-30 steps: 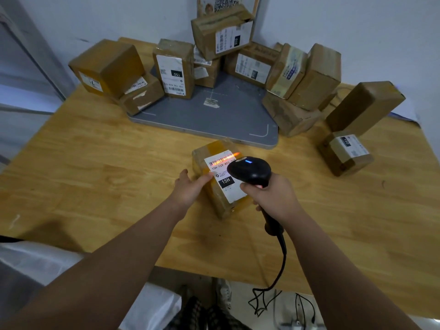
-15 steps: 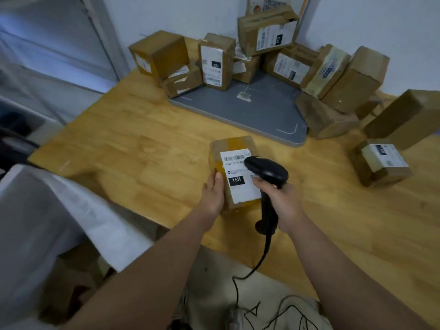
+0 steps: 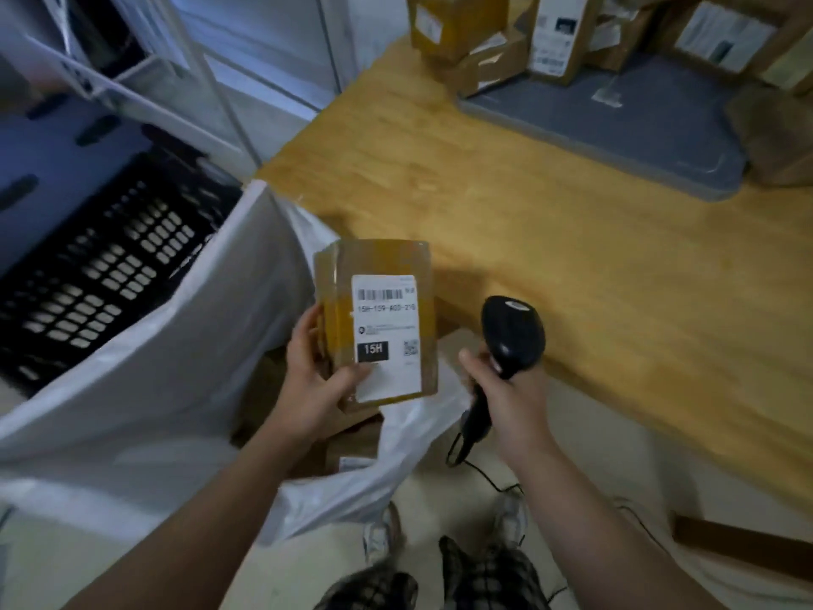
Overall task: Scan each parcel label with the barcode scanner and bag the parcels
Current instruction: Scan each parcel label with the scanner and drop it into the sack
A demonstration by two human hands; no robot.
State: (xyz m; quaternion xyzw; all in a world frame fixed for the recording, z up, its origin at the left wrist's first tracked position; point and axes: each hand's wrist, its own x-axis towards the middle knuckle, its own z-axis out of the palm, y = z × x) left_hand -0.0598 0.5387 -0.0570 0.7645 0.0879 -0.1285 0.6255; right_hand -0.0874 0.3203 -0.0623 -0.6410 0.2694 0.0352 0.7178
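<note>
- Above the white plastic bag [image 3: 184,345], left hand [image 3: 308,383] fingers clasp the brown taped cardboard parcel [image 3: 382,319] by its near corner.
- Right hand [image 3: 506,405] fingers wrap the black barcode scanner [image 3: 512,332].
- Seemingly light, stiff, tape-slick: grip across edges.

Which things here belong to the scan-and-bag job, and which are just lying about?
Job: parcel labelled 15H, held in the left hand; barcode scanner, gripped by the right hand; white bag below the parcel; other parcels on the table.
Bystanders: black crate, grey mat.
</note>
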